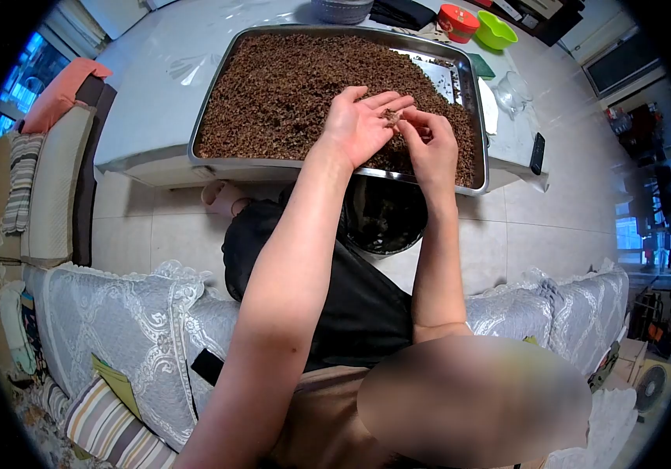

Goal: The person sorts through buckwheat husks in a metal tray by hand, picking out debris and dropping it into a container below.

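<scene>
A large metal tray (476, 94) holds a thick layer of small brown dried pieces (280, 98). My left hand (357, 127) is above it, palm up with the fingers stretched out. A small clump of brownish bits (390, 117) lies on its fingers. From the right, my right hand (431, 148) reaches in, its thumb and fingertips pinched together at the clump. What sits between those fingertips is too small to name. Below the tray's front edge stands a black bucket (386, 219), between my legs.
The tray rests on a table with a pale cover (144, 117). Behind it are a grey basket (341, 9), a red round box (458, 22) and a green bowl (495, 31). At right are a clear glass bowl (513, 92) and a black remote (538, 153).
</scene>
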